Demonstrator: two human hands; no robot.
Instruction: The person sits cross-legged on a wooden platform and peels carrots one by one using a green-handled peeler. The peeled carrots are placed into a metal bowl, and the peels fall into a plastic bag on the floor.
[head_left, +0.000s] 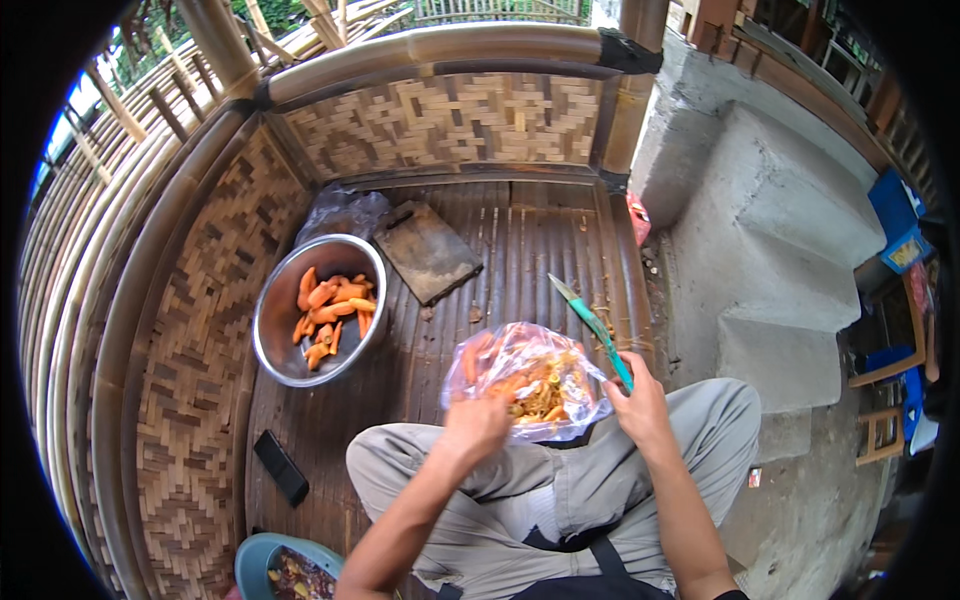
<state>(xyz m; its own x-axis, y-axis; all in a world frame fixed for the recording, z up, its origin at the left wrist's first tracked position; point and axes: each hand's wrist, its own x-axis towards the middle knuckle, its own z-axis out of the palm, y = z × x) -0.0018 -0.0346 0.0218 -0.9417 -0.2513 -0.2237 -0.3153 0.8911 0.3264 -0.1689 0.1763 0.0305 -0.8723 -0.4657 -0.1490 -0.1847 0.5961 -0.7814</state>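
Observation:
A clear plastic bag (454, 390) lies open before my crossed legs. Inside it are orange carrots (474, 358) and a heap of peelings with cut carrot tops (546, 390). My left hand (477, 424) is at the bag's near left side, fingers lowered over the contents; the fingertips are hidden, so I cannot tell whether they grip anything. At the bag's right edge, my right hand (639, 401) holds the end of a green-handled knife (592, 322). Its blade points away from me, up and to the left. The right thumb and fingers are close to the plastic.
A metal bowl (276, 341) of peeled carrots (330, 304) stands left, beside a worn cutting board (427, 251) and crumpled plastic (345, 210). A black phone (281, 466) and a teal basin (251, 570) are nearer. Woven bamboo walls (450, 120) border the slatted platform; concrete steps (787, 292) rise right.

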